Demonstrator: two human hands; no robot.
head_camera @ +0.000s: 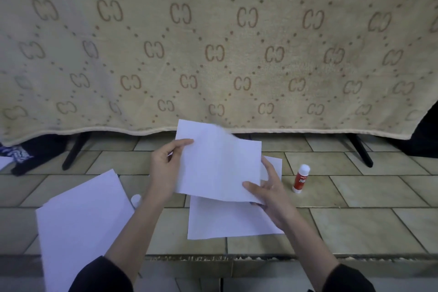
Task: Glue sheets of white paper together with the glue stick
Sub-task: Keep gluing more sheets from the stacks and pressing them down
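You hold the upper white paper sheet (218,161) in both hands, left hand (166,168) and right hand (267,189) pinching opposite edges, above the white sheet lying flat on the tiled floor (237,218). The red glue stick with white cap (300,178) stands upright just right of your right fingers, nearer that hand.

You face a beige monogram-patterned blanket (213,54) draped over black stand legs (75,149), its hem hanging above a tan stone-tiled floor (367,197) in dim light.
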